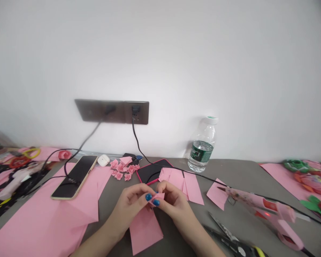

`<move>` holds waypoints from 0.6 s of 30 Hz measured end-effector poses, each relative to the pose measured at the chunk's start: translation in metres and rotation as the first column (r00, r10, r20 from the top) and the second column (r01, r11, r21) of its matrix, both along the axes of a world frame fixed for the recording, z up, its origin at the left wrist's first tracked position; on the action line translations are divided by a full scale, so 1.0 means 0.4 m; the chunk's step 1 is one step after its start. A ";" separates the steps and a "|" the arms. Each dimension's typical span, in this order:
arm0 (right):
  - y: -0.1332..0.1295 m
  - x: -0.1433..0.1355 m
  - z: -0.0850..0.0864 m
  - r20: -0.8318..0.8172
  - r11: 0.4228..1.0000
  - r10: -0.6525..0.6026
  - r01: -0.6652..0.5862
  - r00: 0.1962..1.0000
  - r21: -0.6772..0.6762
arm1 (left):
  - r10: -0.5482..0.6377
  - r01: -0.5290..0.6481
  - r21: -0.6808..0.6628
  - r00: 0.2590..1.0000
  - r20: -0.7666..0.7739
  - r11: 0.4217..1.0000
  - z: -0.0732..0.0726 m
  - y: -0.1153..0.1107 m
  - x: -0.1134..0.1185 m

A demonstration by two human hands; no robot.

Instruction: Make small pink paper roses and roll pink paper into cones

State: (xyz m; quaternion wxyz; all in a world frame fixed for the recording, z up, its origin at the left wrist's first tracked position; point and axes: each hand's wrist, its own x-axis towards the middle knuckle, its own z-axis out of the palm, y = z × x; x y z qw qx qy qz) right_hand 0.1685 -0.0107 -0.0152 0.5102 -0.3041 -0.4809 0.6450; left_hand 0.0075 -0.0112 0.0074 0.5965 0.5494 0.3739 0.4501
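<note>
Pinching a small folded piece of pink paper (158, 196) between them, the left hand (128, 205) and right hand (178, 205) work over the near side of the counter (107, 205). Each hand's grip is closed, thumb against fingers, on that same piece. It looks partly shaped, with creases showing but no clear petals; its exact stage is hard to tell behind the fingertips.

Some of the work appears done: a cluster of small paper flowers (120, 167) sits towards the counter's back edge, left of the hands. Plenty seems left. A flat pink slip (146, 233) lies just beneath the hands, more cut pieces (194, 189) lie beyond them beside a dark tablet (149, 172), and one separate piece (218, 194) rests to the right. Large pink sheets (40, 217) spread across the left side look mostly uncut.

Nearer the right side, the scissors (234, 244) lie with blades apart, and the glue gun (267, 207) shows a red light, neither one in hand.
</note>
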 end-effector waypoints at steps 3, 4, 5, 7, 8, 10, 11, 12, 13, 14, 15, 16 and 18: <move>0.000 0.001 0.007 0.034 0.999 -0.032 0.033 0.999 -0.010 | 0.038 -0.038 -0.008 0.999 -0.007 0.999 0.003 0.005 0.003; 0.000 0.002 0.010 0.047 0.999 -0.042 0.043 0.998 -0.007 | 0.056 -0.056 -0.011 0.998 -0.006 0.998 0.004 0.007 0.003; 0.001 0.003 0.013 0.059 0.999 -0.052 0.052 0.997 -0.001 | 0.074 -0.075 -0.013 0.997 -0.010 0.997 0.006 0.008 0.003; 0.002 0.003 0.018 0.084 0.998 -0.067 0.066 0.994 0.012 | 0.099 -0.100 -0.009 0.995 -0.026 0.995 0.010 0.008 0.003; 0.003 0.003 0.019 0.096 0.998 -0.068 0.067 0.993 0.016 | 0.107 -0.108 -0.003 0.994 -0.036 0.994 0.012 0.007 0.003; 0.003 0.002 0.018 0.117 0.997 -0.072 0.071 0.991 0.017 | 0.114 -0.113 0.017 0.992 -0.062 0.993 0.014 0.004 0.001; 0.003 0.002 0.015 0.120 0.997 -0.077 0.075 0.990 0.019 | 0.115 -0.113 0.027 0.991 -0.074 0.993 0.015 0.003 0.001; 0.003 0.001 0.011 0.120 0.996 -0.084 0.082 0.989 0.023 | 0.118 -0.115 0.033 0.989 -0.085 0.993 0.015 0.003 0.000; 0.003 0.001 0.007 0.120 0.995 -0.095 0.092 0.988 0.030 | 0.123 -0.120 0.037 0.988 -0.095 0.992 0.015 0.002 -0.001; 0.003 0.000 0.004 0.121 0.994 -0.109 0.105 0.987 0.041 | 0.125 -0.121 0.038 0.987 -0.103 0.992 0.015 0.002 -0.001; 0.002 0.000 0.002 0.124 0.992 -0.123 0.117 0.985 0.052 | 0.126 -0.123 0.035 0.986 -0.108 0.992 0.014 0.003 -0.002; 0.002 0.001 0.001 0.127 0.990 -0.136 0.128 0.983 0.065 | 0.123 -0.121 0.029 0.986 -0.110 0.992 0.012 0.004 -0.002; 0.001 0.002 0.003 0.131 0.987 -0.149 0.139 0.980 0.081 | 0.108 -0.107 0.011 0.988 -0.108 0.994 0.008 0.006 -0.001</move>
